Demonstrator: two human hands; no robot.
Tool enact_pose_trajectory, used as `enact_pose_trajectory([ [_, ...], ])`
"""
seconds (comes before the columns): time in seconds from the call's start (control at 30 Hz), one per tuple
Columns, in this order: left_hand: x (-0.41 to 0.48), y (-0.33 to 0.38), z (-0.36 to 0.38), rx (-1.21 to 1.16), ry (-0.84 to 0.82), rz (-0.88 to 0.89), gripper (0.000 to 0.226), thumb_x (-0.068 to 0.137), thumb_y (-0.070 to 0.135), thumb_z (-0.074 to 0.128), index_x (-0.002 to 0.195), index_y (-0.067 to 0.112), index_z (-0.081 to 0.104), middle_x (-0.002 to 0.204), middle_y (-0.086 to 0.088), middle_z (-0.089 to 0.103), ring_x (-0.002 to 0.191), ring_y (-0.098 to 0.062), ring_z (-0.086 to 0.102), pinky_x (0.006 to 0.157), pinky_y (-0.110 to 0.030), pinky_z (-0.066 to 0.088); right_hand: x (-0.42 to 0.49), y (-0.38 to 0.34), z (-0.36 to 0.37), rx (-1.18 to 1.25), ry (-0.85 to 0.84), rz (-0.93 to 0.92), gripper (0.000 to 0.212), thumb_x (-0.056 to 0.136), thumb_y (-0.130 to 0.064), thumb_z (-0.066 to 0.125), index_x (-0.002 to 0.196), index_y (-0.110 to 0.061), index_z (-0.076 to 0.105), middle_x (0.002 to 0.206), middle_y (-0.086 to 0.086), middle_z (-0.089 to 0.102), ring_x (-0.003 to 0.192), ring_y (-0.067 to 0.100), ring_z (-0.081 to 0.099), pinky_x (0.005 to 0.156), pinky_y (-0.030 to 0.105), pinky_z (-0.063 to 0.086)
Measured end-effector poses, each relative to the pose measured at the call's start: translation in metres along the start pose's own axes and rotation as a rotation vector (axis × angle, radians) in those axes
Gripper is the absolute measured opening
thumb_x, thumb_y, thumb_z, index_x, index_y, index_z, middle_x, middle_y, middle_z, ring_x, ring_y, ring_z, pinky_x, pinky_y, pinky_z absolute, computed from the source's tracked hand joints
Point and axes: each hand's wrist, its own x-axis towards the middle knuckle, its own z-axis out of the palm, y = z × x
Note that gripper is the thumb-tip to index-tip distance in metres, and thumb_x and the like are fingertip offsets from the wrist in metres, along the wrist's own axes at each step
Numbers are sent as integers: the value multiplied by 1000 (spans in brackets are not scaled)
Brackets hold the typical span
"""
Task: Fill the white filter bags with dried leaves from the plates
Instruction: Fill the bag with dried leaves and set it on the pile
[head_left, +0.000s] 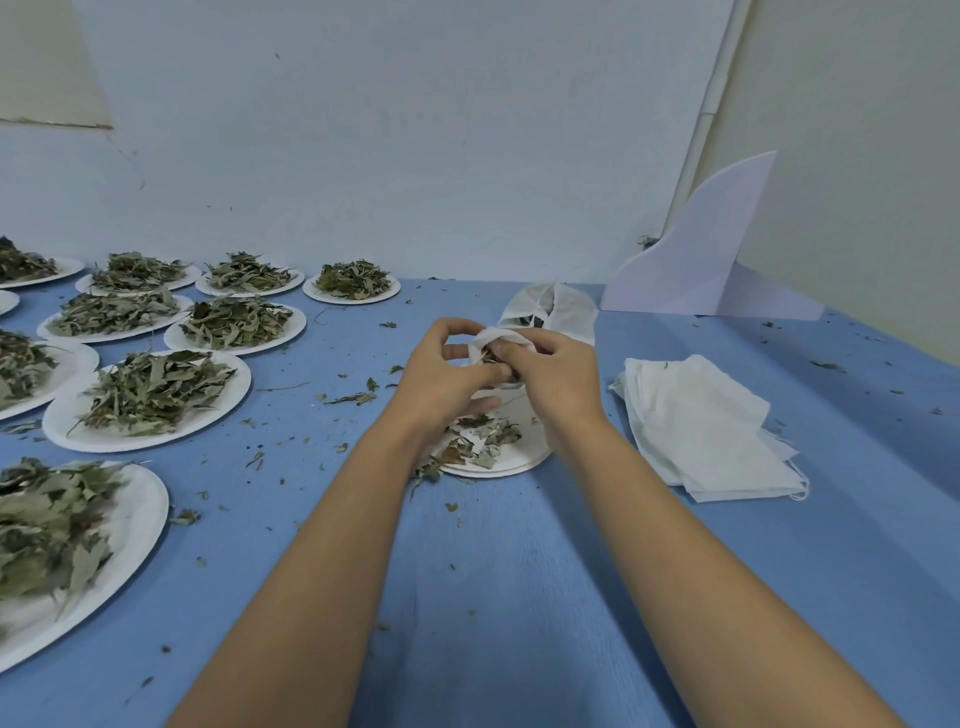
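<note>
Both hands meet above a white paper plate (524, 457) that carries a few dried leaves (480, 441). My left hand (441, 374) pinches the rim of a small white filter bag (485, 340), holding its mouth apart. My right hand (556, 374) grips the other side of the bag, fingers curled at the opening where dark leaf bits show. Behind the hands lies another filter bag (556, 309) with leaves inside. A stack of flat white filter bags (706, 426) rests to the right.
Several white plates heaped with dried leaves (150, 389) fill the left half of the blue table (493, 571). Leaf crumbs are scattered across the cloth. A white curved board (701, 260) stands at the back right against the wall.
</note>
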Motion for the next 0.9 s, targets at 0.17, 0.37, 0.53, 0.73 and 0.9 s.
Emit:
enact_pose_trajectory([
  [0.17,0,0,-1,134,90,126,37,74,9,78,91,29,52,99,1,58,69,-11,64,54,-14,51,-1,-5,-1,263,-169,183,13,85,-12,65,75,-17,72,64,-7,66,55,1,59,51,12,46],
  [0.37,4,-3,-9,152,220,129,34,73,19,81,86,26,51,94,-4,57,74,-21,63,69,-39,57,1,-8,-4,227,-192,56,15,88,-4,58,95,-8,70,85,5,69,76,11,67,67,19,55],
  [0.53,8,-7,-10,240,340,139,29,74,22,80,77,25,51,87,-6,59,70,-21,59,66,-37,52,1,-4,-2,-84,-75,-117,7,82,-14,71,79,-20,71,69,-5,68,66,2,62,69,18,53],
  [0.73,9,-9,-15,499,595,258,16,81,6,63,84,17,51,99,-4,40,64,-3,42,52,-2,34,-4,-3,11,-294,-60,-232,15,76,-20,77,69,-25,64,60,-16,60,55,-11,53,56,5,40],
  [0.9,6,-8,-10,375,397,240,21,82,15,67,85,27,50,107,0,41,73,0,49,55,-6,41,-4,-1,9,-333,55,-250,13,80,-19,71,75,-21,59,67,-13,59,64,0,55,62,14,44],
])
